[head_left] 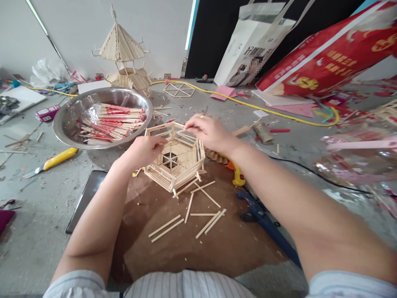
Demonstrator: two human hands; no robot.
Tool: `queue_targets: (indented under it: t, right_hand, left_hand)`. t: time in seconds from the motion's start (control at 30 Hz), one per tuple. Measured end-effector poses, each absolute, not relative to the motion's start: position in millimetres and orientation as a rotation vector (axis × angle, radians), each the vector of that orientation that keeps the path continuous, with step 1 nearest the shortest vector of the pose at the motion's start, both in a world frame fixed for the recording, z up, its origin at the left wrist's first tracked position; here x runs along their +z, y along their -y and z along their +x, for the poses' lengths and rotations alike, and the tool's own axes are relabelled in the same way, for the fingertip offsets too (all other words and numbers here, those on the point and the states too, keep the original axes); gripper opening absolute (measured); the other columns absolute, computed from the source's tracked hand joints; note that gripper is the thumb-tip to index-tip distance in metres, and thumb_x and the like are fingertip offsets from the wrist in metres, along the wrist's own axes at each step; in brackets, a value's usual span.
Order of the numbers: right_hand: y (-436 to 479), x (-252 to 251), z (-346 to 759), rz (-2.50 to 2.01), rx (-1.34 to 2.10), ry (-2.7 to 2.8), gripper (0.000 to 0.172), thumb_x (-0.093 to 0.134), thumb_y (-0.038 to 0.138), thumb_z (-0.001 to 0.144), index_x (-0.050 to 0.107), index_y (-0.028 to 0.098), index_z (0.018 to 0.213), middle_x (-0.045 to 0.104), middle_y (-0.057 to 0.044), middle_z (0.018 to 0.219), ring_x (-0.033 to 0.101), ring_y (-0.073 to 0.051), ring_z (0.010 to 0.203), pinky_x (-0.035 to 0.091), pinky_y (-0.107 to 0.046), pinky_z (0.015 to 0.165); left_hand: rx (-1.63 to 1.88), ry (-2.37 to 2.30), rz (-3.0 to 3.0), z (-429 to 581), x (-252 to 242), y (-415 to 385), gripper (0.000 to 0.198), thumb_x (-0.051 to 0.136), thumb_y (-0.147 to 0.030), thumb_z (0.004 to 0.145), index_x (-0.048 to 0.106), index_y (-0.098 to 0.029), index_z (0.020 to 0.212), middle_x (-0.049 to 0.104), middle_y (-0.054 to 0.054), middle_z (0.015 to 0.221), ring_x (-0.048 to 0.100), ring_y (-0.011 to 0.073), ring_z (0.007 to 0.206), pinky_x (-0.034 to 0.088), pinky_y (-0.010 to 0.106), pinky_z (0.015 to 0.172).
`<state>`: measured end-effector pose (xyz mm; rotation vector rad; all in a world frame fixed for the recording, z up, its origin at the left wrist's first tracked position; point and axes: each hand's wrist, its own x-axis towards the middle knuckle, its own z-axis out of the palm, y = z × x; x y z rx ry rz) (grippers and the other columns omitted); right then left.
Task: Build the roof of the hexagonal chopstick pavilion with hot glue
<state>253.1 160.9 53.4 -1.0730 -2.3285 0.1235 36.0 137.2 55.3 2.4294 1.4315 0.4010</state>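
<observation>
Pinching rim of stick frame [183, 160]: left hand [145, 151], right hand [208, 130] | loose sticks [166, 227] nearby

Right hand [208, 132]: 12 o'clock, item in its grip too small to tell.
White bag [248, 41]: 1 o'clock, print blurred.
Red sack [325, 58]: 2 o'clock, cut by right edge.

Grey concrete floor [37, 231], strewn with splinters. Directly on it: brown cardboard sheet [192, 248] bearing a hexagonal frame of pale wooden sticks [182, 159] and loose pale sticks [173, 225]; round steel bowl [63, 124]; yellow-handled knife [56, 159]; dark flat panel [85, 198] just beside the sheet; blue-handled tool [263, 221]; yellow cable [279, 114]
</observation>
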Motion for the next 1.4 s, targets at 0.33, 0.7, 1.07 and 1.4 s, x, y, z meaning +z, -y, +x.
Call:
queue_targets:
  t: [0.33, 0.7, 1.07, 1.4]
  right_hand:
    - [-50, 32, 272, -1.188, 0.004, 2.896, 0.014, 0.051, 0.026, 0.083, 0.061, 0.018, 0.086, 0.065, -0.004, 0.071, 0.062, -0.017, 0.065, 0.041, -0.026, 0.057]
    - [-42, -3, 279, -1.134, -0.255, 3.068, 0.022, 0.044, 0.008, 0.083, 0.064, 0.016, 0.087, 0.066, -0.004, 0.072, 0.062, -0.016, 0.063, 0.039, -0.025, 0.051]
    - [-107, 37, 270, -1.376, -0.636, 2.422, 0.031, 0.041, 0.023, 0.088, 0.063, 0.021, 0.109, 0.068, -0.006, 0.069, 0.058, -0.015, 0.063, 0.035, -0.027, 0.056]
    - [-123, 30, 245, -1.68, -0.522, 2.428, 0.029, 0.041, 0.028, 0.086, 0.065, 0.027, 0.103, 0.067, -0.004, 0.067, 0.058, -0.017, 0.06, 0.026, -0.026, 0.05]
  left_hand:
    - [0.399, -1.459, 2.421, 38, 55, -136, 0.034, 0.044, -0.024, 0.077, 0.063, -0.016, 0.104, 0.066, 0.003, 0.075, 0.057, 0.0136, 0.065, 0.043, 0.024, 0.066]
    - [0.358, -1.452, 2.444, 36, 54, -136, 0.034, 0.042, -0.023, 0.079, 0.061, -0.016, 0.106, 0.067, 0.005, 0.083, 0.06, 0.0165, 0.075, 0.043, 0.025, 0.069]
    - [0.393, -1.422, 2.46, 34, 53, -136, 0.034, 0.042, -0.023, 0.079, 0.062, -0.016, 0.106, 0.068, 0.005, 0.09, 0.061, 0.0165, 0.079, 0.044, 0.025, 0.071]
    - [0.372, -1.438, 2.49, 34, 50, -138, 0.034, 0.041, -0.026, 0.08, 0.063, -0.018, 0.104, 0.069, 0.004, 0.085, 0.062, 0.0169, 0.075, 0.044, 0.026, 0.069]
